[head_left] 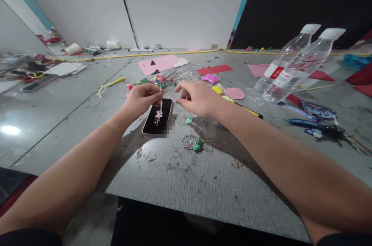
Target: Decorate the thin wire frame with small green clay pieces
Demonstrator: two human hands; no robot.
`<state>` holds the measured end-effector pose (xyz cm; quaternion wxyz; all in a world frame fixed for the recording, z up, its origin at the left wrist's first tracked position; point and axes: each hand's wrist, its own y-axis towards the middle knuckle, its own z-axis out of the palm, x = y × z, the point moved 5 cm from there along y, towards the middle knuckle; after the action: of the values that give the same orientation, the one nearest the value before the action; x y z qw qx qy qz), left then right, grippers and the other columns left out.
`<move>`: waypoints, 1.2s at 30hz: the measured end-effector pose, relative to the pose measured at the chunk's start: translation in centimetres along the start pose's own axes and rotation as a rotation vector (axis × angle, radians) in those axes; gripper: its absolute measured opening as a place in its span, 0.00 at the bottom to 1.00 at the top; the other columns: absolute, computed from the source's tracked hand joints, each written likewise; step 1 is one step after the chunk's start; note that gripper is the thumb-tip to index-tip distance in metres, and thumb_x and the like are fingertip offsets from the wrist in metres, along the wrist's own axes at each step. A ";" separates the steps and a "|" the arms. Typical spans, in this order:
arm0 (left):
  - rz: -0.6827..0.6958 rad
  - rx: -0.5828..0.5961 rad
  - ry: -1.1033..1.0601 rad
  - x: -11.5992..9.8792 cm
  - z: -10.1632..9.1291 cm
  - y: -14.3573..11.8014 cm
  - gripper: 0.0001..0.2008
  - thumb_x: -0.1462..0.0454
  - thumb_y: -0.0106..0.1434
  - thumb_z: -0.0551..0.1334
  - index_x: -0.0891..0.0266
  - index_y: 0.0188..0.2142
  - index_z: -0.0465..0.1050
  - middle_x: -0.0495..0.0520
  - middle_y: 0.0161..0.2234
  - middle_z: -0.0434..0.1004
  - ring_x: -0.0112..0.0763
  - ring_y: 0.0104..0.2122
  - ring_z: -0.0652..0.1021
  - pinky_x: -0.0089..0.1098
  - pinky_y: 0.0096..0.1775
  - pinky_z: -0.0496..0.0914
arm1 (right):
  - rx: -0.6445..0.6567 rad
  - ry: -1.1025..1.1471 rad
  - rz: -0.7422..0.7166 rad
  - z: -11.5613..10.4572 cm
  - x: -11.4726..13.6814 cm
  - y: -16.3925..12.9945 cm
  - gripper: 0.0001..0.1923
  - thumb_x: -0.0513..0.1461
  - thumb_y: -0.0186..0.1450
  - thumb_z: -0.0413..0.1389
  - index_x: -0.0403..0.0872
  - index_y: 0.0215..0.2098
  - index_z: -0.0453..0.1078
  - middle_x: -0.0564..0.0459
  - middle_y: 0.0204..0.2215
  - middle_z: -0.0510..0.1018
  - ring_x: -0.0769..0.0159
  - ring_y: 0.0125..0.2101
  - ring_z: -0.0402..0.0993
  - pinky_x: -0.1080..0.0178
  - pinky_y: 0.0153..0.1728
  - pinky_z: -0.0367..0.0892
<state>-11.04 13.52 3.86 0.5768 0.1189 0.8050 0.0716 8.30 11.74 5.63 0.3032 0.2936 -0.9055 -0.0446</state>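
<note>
Over the middle of the grey table (180,176), in the head view, the left hand (141,99) is pinching a thin white stick (161,100) between closed fingertips, holding it upright just above a phone (158,116) that is lying face up with its screen lit. The right hand (197,99) is hovering just beside it, fingers loosely curled and gripping nothing, with the fingertips pointing toward the stick.

Behind the hands a bundle of wires with coloured beads (167,77) is lying near a pink sheet (158,63). Below the right hand a small green blob (189,120) is sitting on the table, and nearer the person a coil of wire with a green piece (192,142) is resting apart from the phone. Two plastic bottles (290,65) are leaning at the right, well clear of both hands.

As a judgement, the stick is looking slim and easy to lose: a slack pinch could be letting it drop onto the phone's screen or roll among the scraps. The right hand, moving in close, could be knocking it askew or bending it. The phone is lying near the table's front edge, so a forearm sweeping back could be nudging it off. The tiny green blob could be getting brushed away unnoticed.
</note>
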 end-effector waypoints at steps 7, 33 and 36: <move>-0.355 0.032 0.334 2.0 -3.5 1.3 0.01 0.69 0.57 0.68 0.63 0.31 0.78 0.51 0.24 0.78 0.28 0.25 0.79 0.29 0.33 0.77 | 0.498 -0.371 0.112 2.7 -0.9 -0.9 0.10 0.39 0.69 0.61 0.47 0.47 0.79 0.44 0.41 0.83 0.55 0.39 0.77 0.58 0.33 0.60; -0.382 0.328 0.872 1.2 -2.0 -0.3 0.18 0.54 0.63 0.62 0.61 0.22 0.74 0.55 0.23 0.79 0.34 0.26 0.77 0.34 0.33 0.67 | 0.507 -0.072 -0.048 5.4 -1.2 -0.6 0.23 0.39 0.66 0.60 0.45 0.59 0.75 0.43 0.45 0.74 0.55 0.43 0.72 0.56 0.45 0.67; -0.384 0.333 0.854 1.3 -1.9 -0.4 0.17 0.55 0.62 0.63 0.61 0.21 0.74 0.55 0.22 0.79 0.34 0.26 0.77 0.34 0.32 0.67 | 0.502 -0.040 -0.117 5.8 -1.2 -0.5 0.12 0.36 0.64 0.59 0.46 0.46 0.76 0.45 0.42 0.73 0.56 0.41 0.70 0.57 0.43 0.66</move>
<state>-13.30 13.56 3.24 0.1716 0.0190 0.9773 -0.1231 5.95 11.38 0.14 0.1999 0.4108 -0.8753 0.1586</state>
